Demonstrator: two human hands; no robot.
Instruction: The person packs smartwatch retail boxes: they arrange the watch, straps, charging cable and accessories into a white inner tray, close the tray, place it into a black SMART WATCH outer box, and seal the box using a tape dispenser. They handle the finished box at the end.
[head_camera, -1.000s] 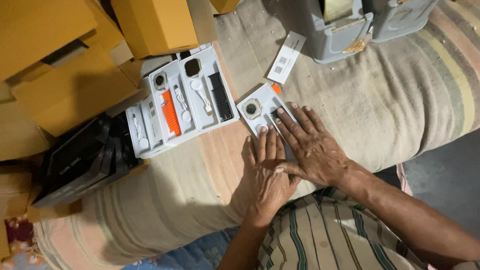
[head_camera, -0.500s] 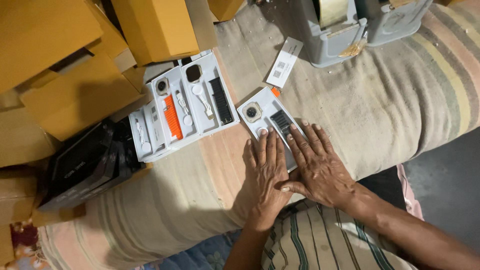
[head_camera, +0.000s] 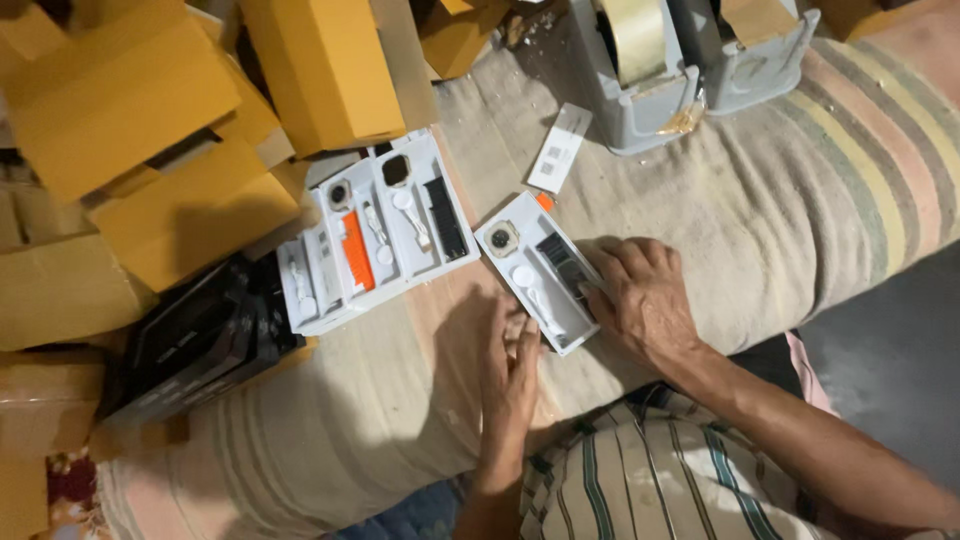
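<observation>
A white moulded tray (head_camera: 520, 268) lies on the striped cloth, holding a square watch face (head_camera: 503, 238), a white cable and a black strap (head_camera: 560, 262). My right hand (head_camera: 648, 300) curls over the tray's right edge, its fingertips at the black strap. On the cloth lies my left hand (head_camera: 510, 375), flat with the fingers together, its fingertips touching the tray's near corner. It holds nothing.
More white trays (head_camera: 375, 235) with an orange strap lie to the left, next to black boxes (head_camera: 190, 340). Yellow cardboard boxes (head_camera: 150, 150) pile up at the left and back. Grey tape dispensers (head_camera: 650, 80) and a white leaflet (head_camera: 560, 148) sit behind.
Both hands lay flat over the tray before. They have drawn apart, the left back toward me and the right onto the tray's right edge, uncovering its contents.
</observation>
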